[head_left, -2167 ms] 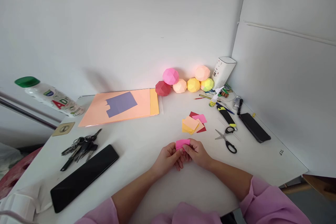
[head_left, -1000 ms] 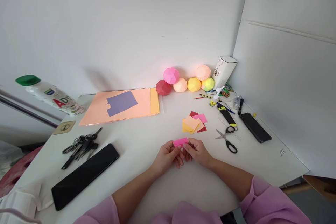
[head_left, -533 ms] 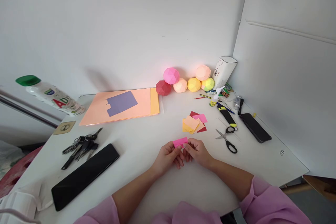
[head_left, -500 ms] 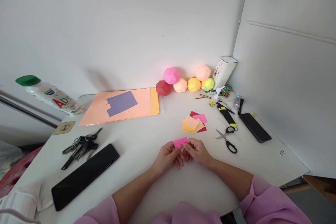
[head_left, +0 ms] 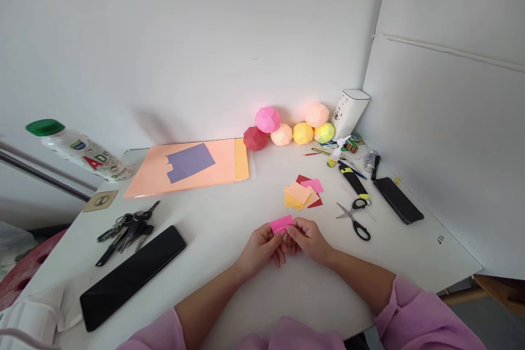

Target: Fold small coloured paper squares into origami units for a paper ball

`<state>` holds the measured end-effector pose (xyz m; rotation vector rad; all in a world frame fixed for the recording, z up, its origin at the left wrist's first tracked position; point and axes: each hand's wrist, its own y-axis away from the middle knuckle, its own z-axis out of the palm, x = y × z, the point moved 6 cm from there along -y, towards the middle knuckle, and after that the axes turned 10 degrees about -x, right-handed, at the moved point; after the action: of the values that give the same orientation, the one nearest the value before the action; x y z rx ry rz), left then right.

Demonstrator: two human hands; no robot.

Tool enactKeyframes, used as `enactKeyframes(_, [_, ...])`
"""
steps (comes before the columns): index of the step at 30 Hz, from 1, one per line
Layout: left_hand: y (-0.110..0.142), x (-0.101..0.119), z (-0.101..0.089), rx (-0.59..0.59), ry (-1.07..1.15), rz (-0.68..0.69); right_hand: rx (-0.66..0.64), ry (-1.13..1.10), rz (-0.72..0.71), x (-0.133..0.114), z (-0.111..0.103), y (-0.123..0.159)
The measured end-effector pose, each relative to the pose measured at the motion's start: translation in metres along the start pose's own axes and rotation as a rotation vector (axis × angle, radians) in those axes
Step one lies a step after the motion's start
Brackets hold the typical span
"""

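A small piece of pink paper [head_left: 281,223] is held above the white table, pinched at its two ends. My left hand [head_left: 263,246] grips its left end between thumb and fingers, and my right hand [head_left: 308,238] has the right end. The thumbs lie on the near side, covering the lower edge, so whether the paper is folded there is hard to see. Just beyond my hands lies a loose pile of small paper pieces [head_left: 301,192] in orange, peach, pink and red. Open scissors [head_left: 354,217] rest to the right of my right hand.
Faceted paper balls [head_left: 267,120] stand against the wall. A glue bottle [head_left: 333,157], a box cutter [head_left: 354,181] and a black case [head_left: 398,200] lie at right. At left are large paper sheets [head_left: 139,179], keys [head_left: 130,229], a black phone [head_left: 133,278] and a white bottle [head_left: 88,153].
My fingers have shifted slightly on the pink paper, the left fingertips dropping a little lower. Both hands keep their hold in nearly the same place.
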<state>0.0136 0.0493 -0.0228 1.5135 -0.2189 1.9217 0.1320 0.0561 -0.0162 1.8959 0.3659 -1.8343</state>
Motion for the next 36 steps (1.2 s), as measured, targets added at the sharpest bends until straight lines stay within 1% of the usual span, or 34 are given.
enactKeyframes(4, [0.000,0.003,0.002,-0.022,-0.003,0.012,-0.007,-0.008,-0.012,-0.001,0.000,0.000])
enactKeyframes(10, [0.000,0.003,0.001,-0.017,-0.003,0.028,0.001,0.000,-0.008,-0.001,0.001,0.001])
enactKeyframes(18, [0.002,0.001,0.002,-0.032,-0.040,0.010,-0.004,0.018,-0.018,-0.003,0.001,0.001])
enactKeyframes(24, [0.003,0.001,0.002,-0.028,-0.047,0.013,-0.048,-0.013,-0.023,-0.005,0.003,0.000])
enactKeyframes(31, [0.002,-0.008,0.002,-0.035,-0.071,0.065,-0.113,-0.065,-0.040,-0.008,0.012,0.000])
enactKeyframes(36, [0.002,-0.006,0.004,-0.042,-0.083,0.072,-0.114,-0.060,-0.036,-0.006,0.012,-0.001])
